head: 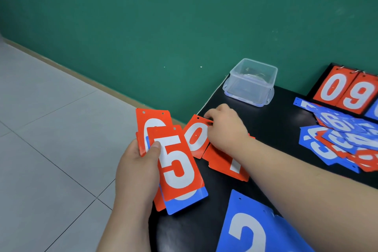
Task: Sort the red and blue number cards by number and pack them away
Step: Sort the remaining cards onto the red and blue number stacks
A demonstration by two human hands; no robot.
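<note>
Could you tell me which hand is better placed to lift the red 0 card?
The right hand: its fingers pinch the top edge of the red 0 card, while the left hand is busy gripping the stack topped by a red 5.

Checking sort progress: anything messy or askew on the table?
Yes. The blue and red card pile at the right of the table is jumbled, cards overlapping at mixed angles. The stack in the left hand is fanned unevenly, colours mixed. No damage visible.
</note>
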